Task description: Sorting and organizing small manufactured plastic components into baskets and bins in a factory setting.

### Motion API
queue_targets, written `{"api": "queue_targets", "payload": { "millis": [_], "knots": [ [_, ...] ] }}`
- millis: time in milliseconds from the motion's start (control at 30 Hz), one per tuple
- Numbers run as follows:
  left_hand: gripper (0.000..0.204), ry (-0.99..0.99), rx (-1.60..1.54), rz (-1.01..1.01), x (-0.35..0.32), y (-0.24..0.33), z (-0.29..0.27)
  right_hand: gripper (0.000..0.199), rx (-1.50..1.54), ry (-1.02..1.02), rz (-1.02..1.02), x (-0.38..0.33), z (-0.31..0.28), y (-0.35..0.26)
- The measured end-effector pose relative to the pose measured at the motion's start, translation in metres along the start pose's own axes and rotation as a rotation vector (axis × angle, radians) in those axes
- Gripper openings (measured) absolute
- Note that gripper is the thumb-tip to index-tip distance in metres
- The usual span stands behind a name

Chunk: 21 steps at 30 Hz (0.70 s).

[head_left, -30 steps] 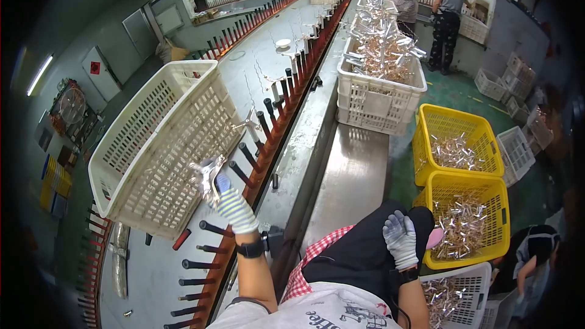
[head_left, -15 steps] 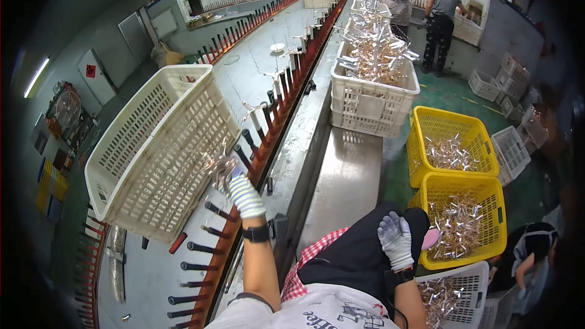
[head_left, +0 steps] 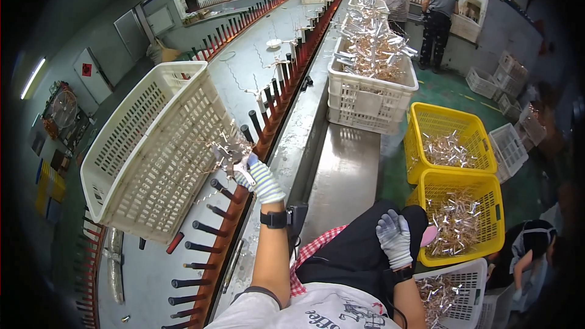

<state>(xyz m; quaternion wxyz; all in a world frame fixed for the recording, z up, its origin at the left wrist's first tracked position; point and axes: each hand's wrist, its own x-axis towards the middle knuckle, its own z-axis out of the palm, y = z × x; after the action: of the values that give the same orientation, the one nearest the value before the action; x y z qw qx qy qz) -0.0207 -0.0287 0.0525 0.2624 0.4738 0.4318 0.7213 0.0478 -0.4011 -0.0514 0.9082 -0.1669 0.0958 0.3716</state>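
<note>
My left hand (head_left: 263,181), in a striped glove, is closed around a bunch of small metal tube fittings (head_left: 231,153) with thin copper-coloured ends. It is held just right of a large white plastic basket (head_left: 164,167), above a row of upright rods with black sleeves (head_left: 205,226). Part of the bunch overlaps the basket's side, and whether they touch is unclear. Several farther rods carry a pale fitting (head_left: 259,94) on top. My right hand (head_left: 395,239), also gloved, lies on my thigh with fingers loosely bent and nothing in it.
White baskets heaped with metal fittings (head_left: 375,61) stand on the steel ledge ahead. Two yellow baskets (head_left: 454,173) and a white basket (head_left: 475,280) of fittings sit at my right. Two people (head_left: 440,15) stand at the far end; another person (head_left: 529,256) bends at lower right.
My left hand has shifted right, away from the white basket, and the bunch shows more fully. The row of rods has moved slightly away from me. My right hand stays on my thigh.
</note>
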Motion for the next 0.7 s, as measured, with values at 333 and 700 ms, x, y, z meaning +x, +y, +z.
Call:
{"api": "queue_targets", "payload": {
  "millis": [333,700],
  "knots": [
    [0.017,-0.086,0.123,0.080,0.000,0.020,-0.055,0.034,-0.091,-0.022,-0.027,0.003,0.001,-0.005],
    [0.026,-0.228,0.449,0.662,0.076,0.100,-0.137,0.052,-1.291,-0.887,-0.057,0.097,0.214,0.125]
  ]
}}
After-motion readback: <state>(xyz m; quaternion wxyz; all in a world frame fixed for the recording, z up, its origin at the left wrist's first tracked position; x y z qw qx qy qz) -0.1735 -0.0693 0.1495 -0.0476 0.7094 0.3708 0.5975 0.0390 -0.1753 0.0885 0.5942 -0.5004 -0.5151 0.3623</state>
